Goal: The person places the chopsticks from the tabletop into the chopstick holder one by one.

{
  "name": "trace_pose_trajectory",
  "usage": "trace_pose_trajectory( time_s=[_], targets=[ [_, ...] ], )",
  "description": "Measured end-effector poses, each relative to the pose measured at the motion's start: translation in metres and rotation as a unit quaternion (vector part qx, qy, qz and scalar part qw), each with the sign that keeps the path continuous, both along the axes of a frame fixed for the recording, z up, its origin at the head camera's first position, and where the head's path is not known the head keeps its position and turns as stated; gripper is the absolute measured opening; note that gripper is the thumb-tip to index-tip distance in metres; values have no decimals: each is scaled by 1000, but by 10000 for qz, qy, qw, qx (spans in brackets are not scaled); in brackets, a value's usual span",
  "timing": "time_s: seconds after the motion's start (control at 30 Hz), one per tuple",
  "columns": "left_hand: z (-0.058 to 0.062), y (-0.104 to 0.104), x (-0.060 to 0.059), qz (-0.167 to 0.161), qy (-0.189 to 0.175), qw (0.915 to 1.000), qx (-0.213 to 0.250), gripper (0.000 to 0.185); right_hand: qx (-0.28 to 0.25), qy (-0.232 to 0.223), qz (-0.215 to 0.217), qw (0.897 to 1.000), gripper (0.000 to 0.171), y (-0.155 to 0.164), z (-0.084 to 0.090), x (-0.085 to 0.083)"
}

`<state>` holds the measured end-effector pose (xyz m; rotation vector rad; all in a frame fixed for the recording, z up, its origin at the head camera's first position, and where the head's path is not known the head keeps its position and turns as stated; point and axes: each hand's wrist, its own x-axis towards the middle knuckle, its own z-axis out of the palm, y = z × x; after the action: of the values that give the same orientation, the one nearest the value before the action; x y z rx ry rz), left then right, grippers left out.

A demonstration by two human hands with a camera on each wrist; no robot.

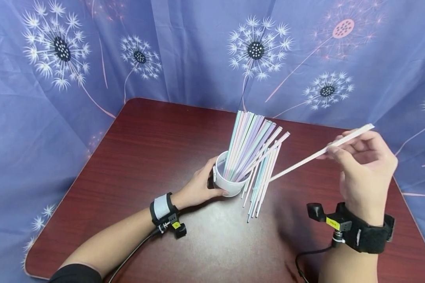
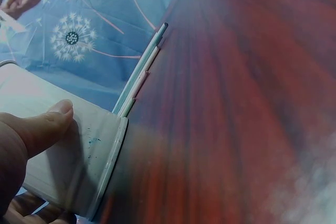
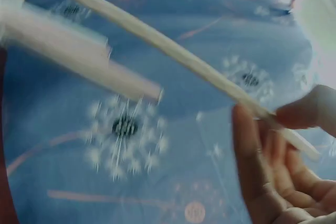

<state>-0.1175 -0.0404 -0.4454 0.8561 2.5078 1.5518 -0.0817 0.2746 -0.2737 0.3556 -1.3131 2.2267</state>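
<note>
My left hand (image 1: 194,190) grips a small white bucket (image 1: 230,188) from its left side, thumb across the near wall. In the left wrist view the thumb presses on the bucket's wall (image 2: 39,95), which has small blue-green specks. A bundle of pastel straws (image 1: 246,143) stands in the bucket, leaning right. My right hand (image 1: 370,167) pinches one pale straw (image 1: 304,160) between thumb and fingers near its upper end. That straw slants down toward the bucket, and its lower end meets the loose straws in the head view.
Several loose straws (image 1: 265,188) lie on the dark red wooden table (image 1: 156,149), just right of the bucket. A blue curtain (image 1: 198,51) with dandelion prints hangs behind the table and along its sides. Both wrists wear strapped cameras with cables.
</note>
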Motion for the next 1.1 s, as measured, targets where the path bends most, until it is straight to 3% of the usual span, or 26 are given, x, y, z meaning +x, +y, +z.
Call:
trace_pose_trajectory(
  time_s=[0.1,0.2,0.3,0.43,0.63,0.73,0.93,1.1],
  targets=[
    [1,0,0,2,-18,10000,-20,107,-354,315,15,9989,34,-11,3,3],
    [2,0,0,-13,-41,10000,-28,107,-54,247,-41,9997,35,-21,0,3],
    [2,0,0,-34,-77,10000,-13,106,674,47,-146,9976,33,-30,-6,0],
    [1,1,0,-48,-78,10000,35,107,1745,-363,-126,9839,29,-37,-16,-4],
    [1,2,-1,-51,5,10000,56,107,3042,-1376,-63,9426,16,-41,-25,-5],
    [1,2,0,-39,42,10000,5,107,3402,-1721,-128,9244,16,-42,-29,-5],
    [0,0,0,-21,70,10000,-48,108,4239,-1923,-326,8845,12,-46,-35,-8],
    [0,-1,0,-51,33,10000,14,108,5149,-1973,-373,8334,15,-42,-36,-9]
  ],
)
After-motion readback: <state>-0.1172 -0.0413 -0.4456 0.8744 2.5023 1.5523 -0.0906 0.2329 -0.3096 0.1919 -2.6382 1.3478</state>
